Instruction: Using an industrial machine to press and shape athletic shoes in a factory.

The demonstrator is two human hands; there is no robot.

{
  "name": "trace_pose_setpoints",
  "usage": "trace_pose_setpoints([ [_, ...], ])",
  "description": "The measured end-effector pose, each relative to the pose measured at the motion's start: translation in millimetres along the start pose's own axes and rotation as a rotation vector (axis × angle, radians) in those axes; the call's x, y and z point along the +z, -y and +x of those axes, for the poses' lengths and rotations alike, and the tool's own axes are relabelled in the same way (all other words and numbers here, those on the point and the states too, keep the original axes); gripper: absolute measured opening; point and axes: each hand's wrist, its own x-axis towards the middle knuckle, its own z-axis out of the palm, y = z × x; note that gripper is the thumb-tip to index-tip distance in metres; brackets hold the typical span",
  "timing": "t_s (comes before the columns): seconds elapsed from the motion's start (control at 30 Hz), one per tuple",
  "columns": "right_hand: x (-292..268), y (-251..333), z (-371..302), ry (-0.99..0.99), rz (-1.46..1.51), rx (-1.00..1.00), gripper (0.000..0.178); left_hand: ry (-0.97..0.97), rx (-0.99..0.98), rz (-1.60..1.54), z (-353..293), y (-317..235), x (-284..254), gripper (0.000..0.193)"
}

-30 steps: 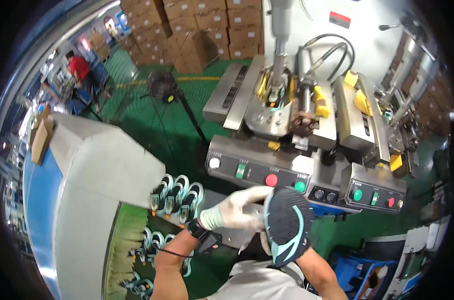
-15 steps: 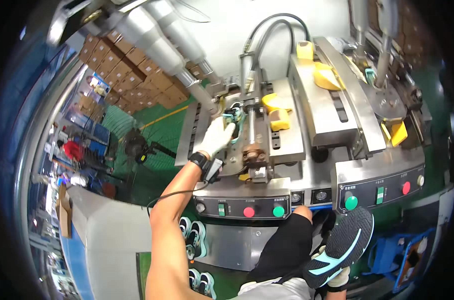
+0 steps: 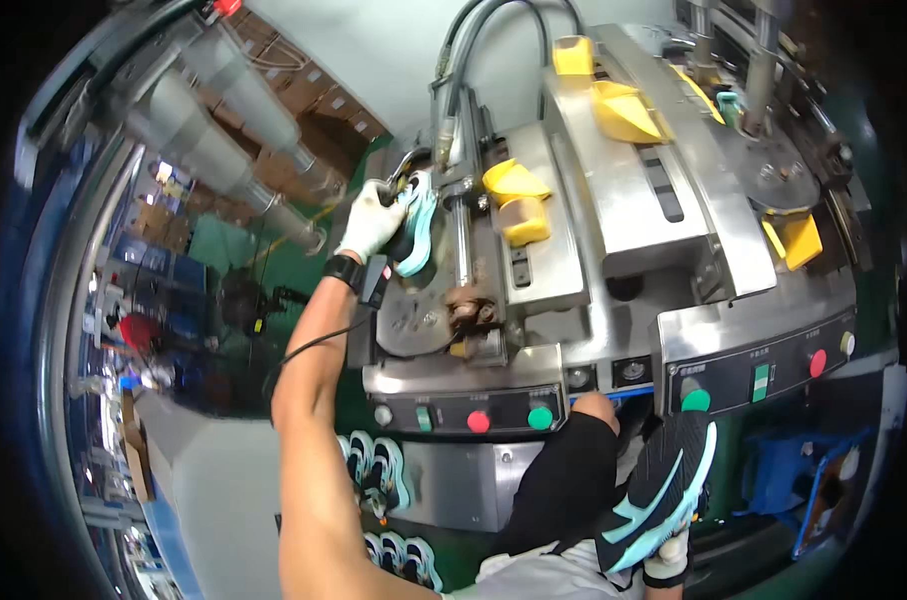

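My left hand point(image 3: 372, 222), in a white glove, is closed on a sneaker point(image 3: 416, 228) with a pale turquoise sole at the left press station. The shoe is tilted above a round dark metal plate point(image 3: 414, 325). Low at the right, my right gloved hand point(image 3: 671, 556) is wrapped round another shoe point(image 3: 659, 490), its black and turquoise outsole facing up; its fingers are partly hidden. A black band with a small cabled box point(image 3: 376, 280) sits at my left wrist.
Metal press cylinders point(image 3: 209, 135) lean at the upper left. Yellow pads point(image 3: 519, 200) sit on the steel machine. Control panels with buttons point(image 3: 479, 421) line its front edge. Several sneakers point(image 3: 384, 475) stand below. A blue frame point(image 3: 799, 490) is at the right.
The left press cylinders have swung left, away from the station. My left hand has closed on the sneaker and tipped it up. The shoe in my right hand has turned more upright.
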Motion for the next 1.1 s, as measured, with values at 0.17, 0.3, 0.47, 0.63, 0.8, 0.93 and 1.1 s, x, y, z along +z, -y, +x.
trace_pose_setpoints([
  [0.17,107.8,19.8,11.4,0.333,-0.011,0.042,0.097,-0.166,-0.052,-0.301,-113.5,-26.3,-97.3,0.048],
  [0.3,165.0,11.8,18.1,0.423,-0.176,-0.068,0.073,-0.227,0.046,-0.371,-266.1,-7.9,-123.2,0.045],
  [0.47,267.1,9.4,17.4,0.538,-0.432,-0.011,0.055,-0.110,-0.279,-0.561,-455.4,34.8,-75.0,0.050],
  [0.63,409.4,-12.5,80.6,0.572,-0.579,-0.046,0.032,-0.001,-0.480,-0.298,-538.0,79.8,-3.2,0.055],
  [0.8,555.3,-48.2,182.6,0.764,-0.751,0.156,0.024,0.061,-0.529,-0.299,-579.9,111.5,47.4,0.083],
  [0.93,588.4,-105.3,291.4,0.560,-1.172,-0.031,0.020,0.012,-0.544,-0.411,-588.4,121.1,52.5,0.084],
  [1.1,566.5,-156.4,402.3,0.257,-1.822,-0.794,0.029,-0.007,-0.444,-0.410,-565.0,118.8,50.6,0.073],
])
